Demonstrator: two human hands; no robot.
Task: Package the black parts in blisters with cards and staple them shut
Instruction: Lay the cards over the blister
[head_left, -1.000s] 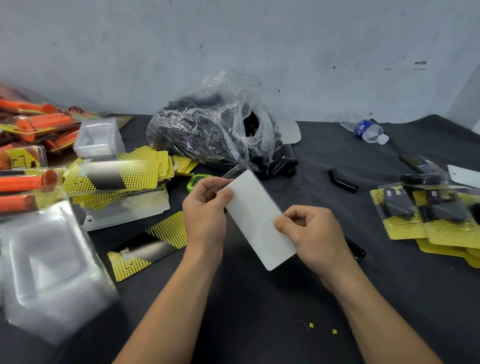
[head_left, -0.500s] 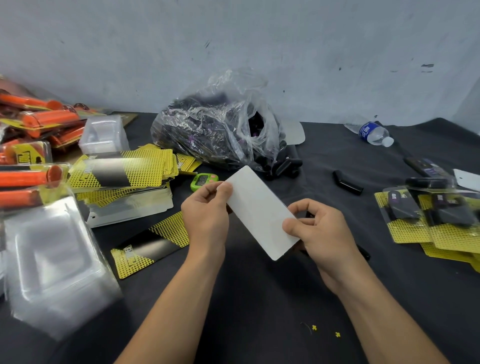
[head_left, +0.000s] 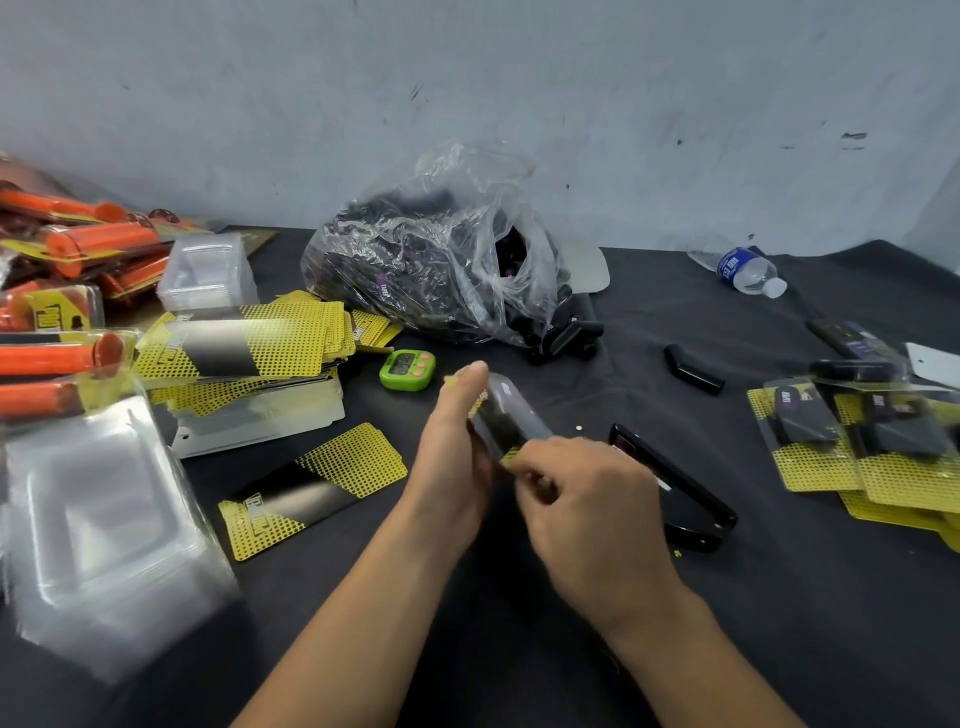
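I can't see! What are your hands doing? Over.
Hands: left hand and right hand grip blister pack. Black stapler lies beside. Nothing in the way.

one bag of black parts, one stray black part right of centre, one green timer, one stapler, one water bottle, one filled blister pack at centre, two clear blister stacks: lower-left stack, upper-left stack.

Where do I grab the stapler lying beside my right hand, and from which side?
Grip the stapler across its long body, about mid-length, coming from above with the right hand, which is nearest. It lies flat and diagonal on the cloth, so thumb and fingers can likely straddle it. That hand and the left hand both hold the pack, so free it first.
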